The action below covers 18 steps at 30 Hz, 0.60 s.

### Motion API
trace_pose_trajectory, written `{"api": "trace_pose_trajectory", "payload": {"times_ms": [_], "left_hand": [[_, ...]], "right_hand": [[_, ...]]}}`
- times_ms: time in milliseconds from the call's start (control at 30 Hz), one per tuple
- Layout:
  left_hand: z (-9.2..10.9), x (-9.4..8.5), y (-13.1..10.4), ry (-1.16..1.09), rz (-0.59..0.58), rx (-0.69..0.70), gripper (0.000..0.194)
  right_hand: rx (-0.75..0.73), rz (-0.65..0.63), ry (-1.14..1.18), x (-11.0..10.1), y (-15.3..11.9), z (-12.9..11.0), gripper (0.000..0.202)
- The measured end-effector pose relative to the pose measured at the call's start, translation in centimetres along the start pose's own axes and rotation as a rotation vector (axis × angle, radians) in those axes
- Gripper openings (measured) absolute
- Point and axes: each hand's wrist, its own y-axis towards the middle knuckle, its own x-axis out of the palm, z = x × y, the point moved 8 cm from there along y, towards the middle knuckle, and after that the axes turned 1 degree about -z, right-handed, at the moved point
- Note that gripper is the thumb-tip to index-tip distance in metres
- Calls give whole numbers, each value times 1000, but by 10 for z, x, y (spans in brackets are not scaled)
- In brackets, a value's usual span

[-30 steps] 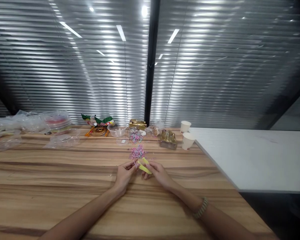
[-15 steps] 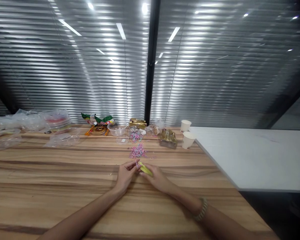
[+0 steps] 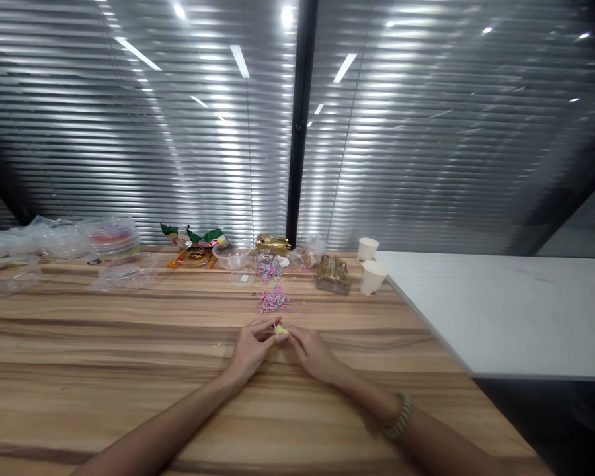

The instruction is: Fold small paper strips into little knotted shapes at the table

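A long wooden table [image 3: 129, 370] fills the near view, with a white table [image 3: 500, 311] butted against its right side and closed window blinds behind. Along the far edge lie clear plastic bags [image 3: 39, 241], a stack of plastic lids [image 3: 112, 239], a green snack packet [image 3: 198, 238], a clear bowl [image 3: 232, 258], gold wrappers [image 3: 333, 272] and two paper cups [image 3: 369, 268]. A small heap of pink and pale loom bands [image 3: 274, 299] sits loose in the middle of the table, just beyond the hands. The left hand [image 3: 250, 347] and right hand [image 3: 313, 352] meet fingertip to fingertip, both pinching a small yellow tool [image 3: 281, 329] with a thin band or thread at it; the detail is too small to tell. The right wrist wears a beaded bracelet [image 3: 400, 415]. Judging by the untouched heap, most of the bands are still to be worked, and no finished piece shows. Print on the packets is too small to read
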Motion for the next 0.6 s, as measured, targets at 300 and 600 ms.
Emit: {"api": "trace_pose_trajectory", "payload": {"times_ms": [300,600], "left_hand": [[3,1,0,16,-28,30,35],[0,-2,2,-40,-18,-29,45]], "right_hand": [[-22,12,-113,2,-4,0,29],[15,122,-24,-7,-4,3,26]]}}
